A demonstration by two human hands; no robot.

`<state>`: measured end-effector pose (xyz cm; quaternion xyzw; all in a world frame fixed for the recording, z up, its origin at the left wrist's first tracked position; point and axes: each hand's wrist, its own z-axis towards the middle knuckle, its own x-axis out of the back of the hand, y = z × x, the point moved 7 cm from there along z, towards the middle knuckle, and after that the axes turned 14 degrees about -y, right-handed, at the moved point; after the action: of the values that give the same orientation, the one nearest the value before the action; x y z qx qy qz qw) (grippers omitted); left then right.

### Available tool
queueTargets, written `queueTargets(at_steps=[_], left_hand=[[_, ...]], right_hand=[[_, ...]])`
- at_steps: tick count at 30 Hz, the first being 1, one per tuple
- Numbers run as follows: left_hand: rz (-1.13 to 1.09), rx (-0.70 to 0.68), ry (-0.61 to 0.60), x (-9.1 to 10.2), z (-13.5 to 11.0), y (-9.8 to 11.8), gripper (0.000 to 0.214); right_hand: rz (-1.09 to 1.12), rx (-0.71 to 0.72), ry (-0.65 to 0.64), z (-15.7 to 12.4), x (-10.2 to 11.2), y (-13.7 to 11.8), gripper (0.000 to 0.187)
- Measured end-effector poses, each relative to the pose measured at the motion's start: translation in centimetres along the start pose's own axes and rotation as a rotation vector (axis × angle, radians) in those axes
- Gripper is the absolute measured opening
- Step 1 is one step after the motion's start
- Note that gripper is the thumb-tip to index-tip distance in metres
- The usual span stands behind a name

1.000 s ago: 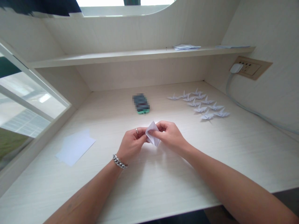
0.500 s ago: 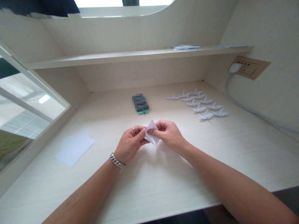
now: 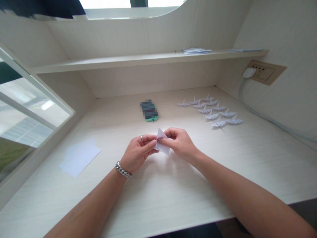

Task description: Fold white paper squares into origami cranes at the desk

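Note:
A small folded piece of white paper (image 3: pixel 163 148) is held up between my two hands, over the middle of the desk. My left hand (image 3: pixel 140 150), with a ring and a chain bracelet, pinches its left edge between thumb and fingers. On the other side my right hand (image 3: pixel 182 142) grips the paper, thumb laid across its front and fingers behind. Parts of the folds are hidden by my thumbs. Beyond and to the right, several white paper cranes (image 3: pixel 219 123) stand in rows on the desk.
Loose white paper sheets (image 3: pixel 80 157) lie at the left. A dark pixelated object with a green end (image 3: pixel 151 119) lies behind my hands. Folded papers (image 3: pixel 196 50) rest on the shelf (image 3: pixel 128 61). A plug with a grey cable (image 3: pixel 269 122) sits in the wall socket (image 3: pixel 266 72).
The folded paper has turned slightly in my fingers, its top point tipping left and its bottom point swinging right. My left hand has shifted a little; the right hand stays almost still.

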<state>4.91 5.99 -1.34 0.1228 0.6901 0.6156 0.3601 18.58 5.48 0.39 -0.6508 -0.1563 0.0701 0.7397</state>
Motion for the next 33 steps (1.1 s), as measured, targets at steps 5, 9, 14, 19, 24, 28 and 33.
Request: queueTargets(at_steps=[5,9,14,19,24,28,33], left_hand=[[0.044,0.042,0.041,0.3,-0.1,-0.1,0.023],[0.062,0.066,0.080,0.2,-0.2,0.0,0.023],[0.121,0.070,0.118,0.4,-0.2,-0.1,0.023],[0.222,0.074,0.181,1.1,-0.2,-0.3,0.024],[0.144,0.060,0.202,0.8,-0.2,-0.3,0.025],[0.070,0.065,0.160,0.5,-0.2,-0.2,0.024],[0.175,0.168,0.034,0.6,-0.3,-0.8,0.020]], right_hand=[[0.018,-0.001,-0.053,0.3,-0.1,0.4,0.019],[0.066,0.003,-0.085,0.4,-0.3,0.8,0.022],[0.039,-0.003,-0.069,0.3,-0.4,0.9,0.024],[0.050,-0.010,-0.082,0.4,-0.9,0.8,0.025],[0.090,-0.009,-0.092,0.4,-1.2,1.0,0.028],[0.045,-0.008,-0.077,0.2,-0.8,0.6,0.025],[0.009,-0.015,-0.033,0.2,-0.1,0.3,0.026]])
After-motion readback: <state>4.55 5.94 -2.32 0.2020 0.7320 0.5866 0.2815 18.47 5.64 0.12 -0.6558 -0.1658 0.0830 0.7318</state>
